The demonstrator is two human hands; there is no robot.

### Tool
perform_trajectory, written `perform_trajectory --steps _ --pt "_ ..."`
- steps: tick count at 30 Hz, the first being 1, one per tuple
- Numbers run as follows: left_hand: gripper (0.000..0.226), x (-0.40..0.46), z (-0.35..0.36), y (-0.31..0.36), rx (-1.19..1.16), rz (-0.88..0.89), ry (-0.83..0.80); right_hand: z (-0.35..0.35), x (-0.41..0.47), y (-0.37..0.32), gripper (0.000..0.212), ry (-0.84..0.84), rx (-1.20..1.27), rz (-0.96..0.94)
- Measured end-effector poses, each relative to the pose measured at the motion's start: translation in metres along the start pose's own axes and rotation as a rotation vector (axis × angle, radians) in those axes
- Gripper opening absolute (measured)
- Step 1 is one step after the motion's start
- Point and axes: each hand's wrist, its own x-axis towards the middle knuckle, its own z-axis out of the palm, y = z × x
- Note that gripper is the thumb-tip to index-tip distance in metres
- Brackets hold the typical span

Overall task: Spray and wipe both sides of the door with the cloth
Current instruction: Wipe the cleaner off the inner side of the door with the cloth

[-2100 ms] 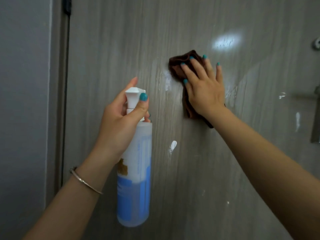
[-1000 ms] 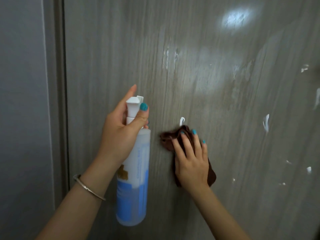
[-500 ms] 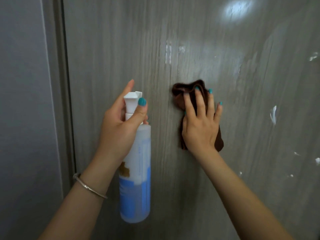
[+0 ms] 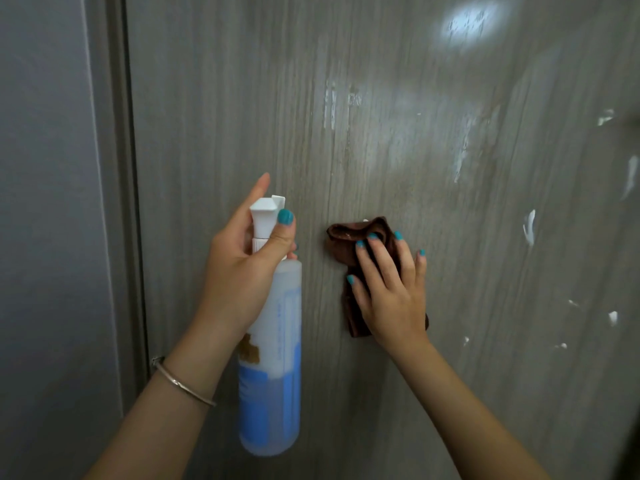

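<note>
A grey wood-grain door (image 4: 398,98) fills the view, streaked with wet patches and white foam spots. My left hand (image 4: 242,265) grips the neck of a translucent spray bottle (image 4: 273,358) with a white nozzle and blue label, held upright close to the door at lower centre. My right hand (image 4: 391,289) presses a crumpled brown cloth (image 4: 349,237) flat against the door with straight fingers, just right of the bottle. The cloth bunches above my fingertips and hangs below my palm.
The door frame (image 4: 117,168) and a grey wall (image 4: 45,202) stand to the left. White foam spots (image 4: 529,230) dot the door's right side. A bright light reflection (image 4: 467,24) shows on the upper door.
My right hand with the cloth swept down the door, back up, and now down a little and to the left. The bottle in my left hand stayed nearly still.
</note>
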Motion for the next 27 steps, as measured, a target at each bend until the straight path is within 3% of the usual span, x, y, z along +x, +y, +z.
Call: perform_trajectory --steps 4,12,20,24,27 --pt "0.059 0.001 0.002 -0.007 0.011 -0.005 -0.015 0.006 -0.007 0.008 0.058 -0.057 -0.083 -0.044" --pt "0.057 0.010 -0.001 -0.024 0.034 -0.025 0.004 0.014 0.021 0.013 0.062 0.026 -0.023 -0.209" --pt "0.054 0.013 0.002 -0.039 0.041 -0.019 0.001 0.010 -0.004 -0.007 0.051 0.006 0.048 0.044" --pt "0.054 0.011 0.002 -0.044 0.015 -0.045 -0.008 0.009 -0.044 -0.020 0.047 -0.065 0.015 0.065" --pt "0.059 0.013 0.003 -0.040 -0.007 -0.057 -0.012 0.008 -0.012 -0.015 0.048 -0.053 0.018 0.077"
